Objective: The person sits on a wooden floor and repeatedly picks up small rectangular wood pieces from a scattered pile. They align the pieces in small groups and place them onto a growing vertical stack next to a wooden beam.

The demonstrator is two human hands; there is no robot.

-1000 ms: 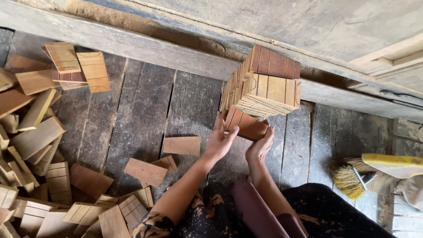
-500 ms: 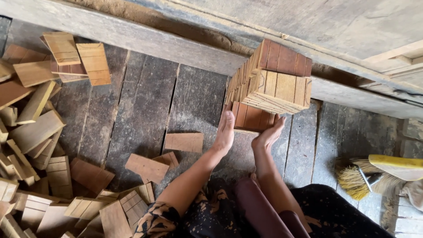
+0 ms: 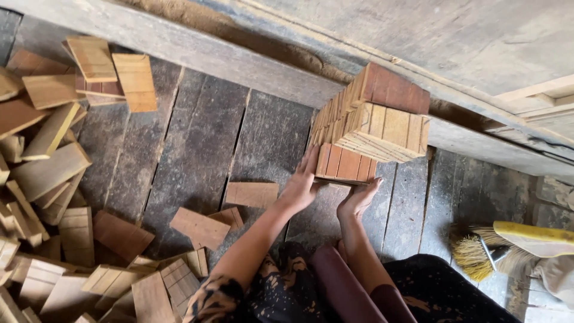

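A tall stack of thin wooden slat bundles [image 3: 376,119] stands on the dark plank floor against a low beam. My left hand [image 3: 302,182] lies flat against the stack's lower left side, fingers stretched upward. My right hand [image 3: 357,200] touches the front bottom edge of the lowest reddish-brown bundle [image 3: 345,167], fingers curled under it. Neither hand encloses anything; both press on the stack.
A heap of loose wooden pieces [image 3: 42,179] covers the floor at the left. Single flat pieces [image 3: 251,194] lie near my left forearm. A straw brush with a yellow handle [image 3: 508,242] lies at the right. A long wooden beam [image 3: 197,51] runs behind the stack.
Both hands have moved up from the floor in front of the stack and now rest against its lower bundle. The view has shifted slightly closer.
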